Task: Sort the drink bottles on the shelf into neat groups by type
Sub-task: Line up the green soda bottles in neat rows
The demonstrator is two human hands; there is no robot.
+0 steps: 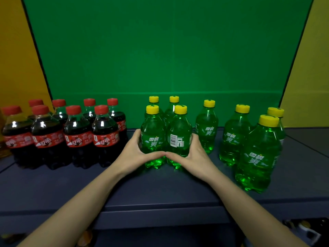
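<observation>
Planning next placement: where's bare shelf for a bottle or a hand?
Free: the shelf front strip before the cola bottles, and its right end past three loose green bottles. Crowded: left hand and right hand hold the green cluster; the side gaps are tight.

cola bottles [78,138]: dark, red caps/labels | soda bottles [229,138]: green, yellow caps | backdrop [160,50]: green
</observation>
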